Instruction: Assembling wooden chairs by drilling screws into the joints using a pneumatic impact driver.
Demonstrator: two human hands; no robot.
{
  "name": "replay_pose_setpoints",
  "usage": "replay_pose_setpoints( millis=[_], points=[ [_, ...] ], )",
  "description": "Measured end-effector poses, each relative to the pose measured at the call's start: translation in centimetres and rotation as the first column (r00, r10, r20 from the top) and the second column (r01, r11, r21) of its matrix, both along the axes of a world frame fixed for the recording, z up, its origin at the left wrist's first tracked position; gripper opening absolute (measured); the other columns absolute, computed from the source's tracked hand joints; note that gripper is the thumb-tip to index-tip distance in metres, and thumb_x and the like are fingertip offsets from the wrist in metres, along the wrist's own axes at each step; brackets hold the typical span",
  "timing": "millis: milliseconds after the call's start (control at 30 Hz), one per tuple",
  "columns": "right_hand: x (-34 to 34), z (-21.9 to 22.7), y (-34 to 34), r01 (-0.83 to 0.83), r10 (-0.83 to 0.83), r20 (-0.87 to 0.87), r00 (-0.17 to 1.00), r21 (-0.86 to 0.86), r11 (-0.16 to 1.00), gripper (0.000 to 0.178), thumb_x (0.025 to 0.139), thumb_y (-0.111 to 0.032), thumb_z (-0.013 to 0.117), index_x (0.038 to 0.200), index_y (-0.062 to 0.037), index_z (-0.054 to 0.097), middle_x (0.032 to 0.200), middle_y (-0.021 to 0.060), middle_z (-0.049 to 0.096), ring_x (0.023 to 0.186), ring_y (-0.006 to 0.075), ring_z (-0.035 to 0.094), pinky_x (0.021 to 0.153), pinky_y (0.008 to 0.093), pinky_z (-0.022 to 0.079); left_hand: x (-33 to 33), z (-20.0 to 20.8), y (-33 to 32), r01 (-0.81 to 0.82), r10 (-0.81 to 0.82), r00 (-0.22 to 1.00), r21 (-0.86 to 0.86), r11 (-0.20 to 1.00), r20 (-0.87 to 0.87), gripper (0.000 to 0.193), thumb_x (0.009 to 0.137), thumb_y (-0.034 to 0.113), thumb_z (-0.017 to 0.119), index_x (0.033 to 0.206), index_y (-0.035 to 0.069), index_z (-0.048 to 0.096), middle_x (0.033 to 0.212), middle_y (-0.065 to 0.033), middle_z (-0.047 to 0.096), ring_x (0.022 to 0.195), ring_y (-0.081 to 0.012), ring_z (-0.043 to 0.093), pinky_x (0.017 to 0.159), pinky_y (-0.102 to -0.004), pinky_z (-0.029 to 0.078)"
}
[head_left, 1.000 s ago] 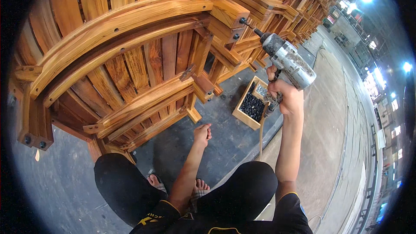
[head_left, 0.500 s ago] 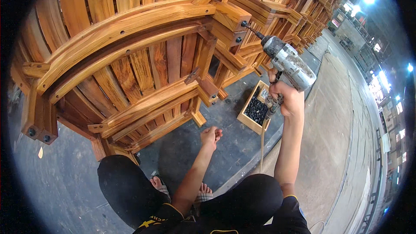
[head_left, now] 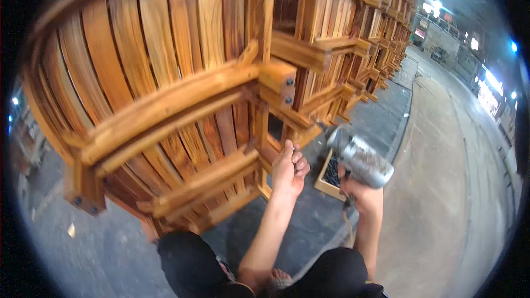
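My right hand [head_left: 360, 192] grips a worn silver impact driver [head_left: 364, 161] by its handle; a hose [head_left: 349, 226] hangs below it. The driver's front end is blurred and points left, apart from the wood. My left hand [head_left: 289, 172] is raised with curled fingers, in front of the slatted wooden furniture [head_left: 176, 152]. A dark bit shows between its fingers, too small to make out. Two dark bolt heads [head_left: 289, 91] sit in the end of the furniture's upper right block. Below the driver stands a wooden box [head_left: 330, 189] of small black pieces, partly hidden by my right hand.
More slatted wooden pieces [head_left: 337, 49] stand in a row toward the far right. Dark sheeting [head_left: 381, 113] covers the ground under them, beside a concrete floor [head_left: 430, 187]. My knees [head_left: 190, 262] are bent close to the furniture's lower rails.
The driver has come off the bolt at the upper right block and moved lower. My left hand has risen toward the furniture. The view has shifted, with the furniture now lower.
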State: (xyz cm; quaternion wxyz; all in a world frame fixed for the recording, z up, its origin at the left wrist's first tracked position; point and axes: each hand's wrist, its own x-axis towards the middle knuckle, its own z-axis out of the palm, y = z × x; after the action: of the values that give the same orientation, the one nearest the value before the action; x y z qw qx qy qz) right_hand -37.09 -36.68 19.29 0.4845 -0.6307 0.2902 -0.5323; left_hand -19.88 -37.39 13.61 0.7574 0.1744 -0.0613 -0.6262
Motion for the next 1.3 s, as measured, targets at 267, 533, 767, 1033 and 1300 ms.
replay_pose_setpoints(
  millis=[267, 533, 767, 1033, 1300],
  points=[
    [-0.2, -1.7, 1.4, 0.058, -0.071, -0.175, 0.982, -0.076, 0.995, 0.034, 0.061, 0.005, 0.061, 0.094, 0.0003, 0.064, 0.085, 0.0026, 0.066, 0.077, 0.0126, 0.061, 0.070, 0.0265, 0.048, -0.5, 7.4, -0.6, -0.248, 0.266, 0.897, -0.097, 0.964, 0.353, 0.027, 0.096, 0.035, 0.050, 0.089, 0.009, 0.052, 0.057, 0.0064, 0.034, 0.045, -0.0049, 0.031, 0.039, -0.0204, 0.023],
    [0.4, -2.9, 1.8, -0.008, -0.006, 0.088, 0.996, 0.158, 0.987, 0.041, 0.061, 0.008, 0.057, 0.102, 0.0011, 0.059, 0.079, 0.0037, 0.060, 0.059, 0.0100, 0.051, 0.048, 0.0239, 0.038, 1.2, 6.6, -1.0, -0.095, 0.191, 0.842, -0.209, 0.973, 0.504, 0.030, 0.094, 0.036, 0.053, 0.084, 0.008, 0.054, 0.055, 0.0080, 0.035, 0.044, -0.0024, 0.032, 0.037, -0.0170, 0.022],
    [0.3, -5.8, 3.6, 0.127, -0.174, 0.216, 0.961, 0.215, 0.968, 0.034, 0.057, 0.008, 0.050, 0.089, -0.0018, 0.057, 0.079, 0.0024, 0.053, 0.059, 0.0102, 0.045, 0.046, 0.0217, 0.033, -2.3, 3.7, -0.2, 0.008, 0.043, 0.947, -0.157, 0.988, 0.318, 0.028, 0.093, 0.038, 0.054, 0.097, 0.011, 0.059, 0.057, 0.0093, 0.034, 0.044, -0.0018, 0.031, 0.037, -0.0174, 0.021],
    [2.1, -6.7, 1.9, 0.058, -0.088, 0.199, 0.976, 0.151, 0.987, 0.031, 0.064, 0.006, 0.060, 0.094, -0.0006, 0.062, 0.077, 0.0015, 0.059, 0.062, 0.0102, 0.051, 0.050, 0.0241, 0.039, 1.2, -13.6, -0.2, -0.050, 0.076, 0.979, 0.138, 0.989, -0.189, 0.011, 0.095, 0.015, 0.046, 0.097, 0.005, 0.052, 0.059, 0.0032, 0.037, 0.050, -0.0079, 0.038, 0.044, -0.0218, 0.031],
    [-0.8, -6.8, 2.5, 0.094, -0.118, 0.235, 0.965, 0.114, 0.989, 0.021, 0.061, 0.009, 0.056, 0.080, 0.0019, 0.061, 0.071, 0.0027, 0.059, 0.055, 0.0091, 0.049, 0.045, 0.0237, 0.036, -0.6, -29.3, 1.8, 0.337, -0.090, 0.897, 0.537, 0.773, -0.433, 0.011, 0.088, -0.002, 0.044, 0.098, -0.003, 0.051, 0.085, -0.0137, 0.052, 0.076, -0.0228, 0.054, 0.064, -0.0313, 0.045]
  ],
)
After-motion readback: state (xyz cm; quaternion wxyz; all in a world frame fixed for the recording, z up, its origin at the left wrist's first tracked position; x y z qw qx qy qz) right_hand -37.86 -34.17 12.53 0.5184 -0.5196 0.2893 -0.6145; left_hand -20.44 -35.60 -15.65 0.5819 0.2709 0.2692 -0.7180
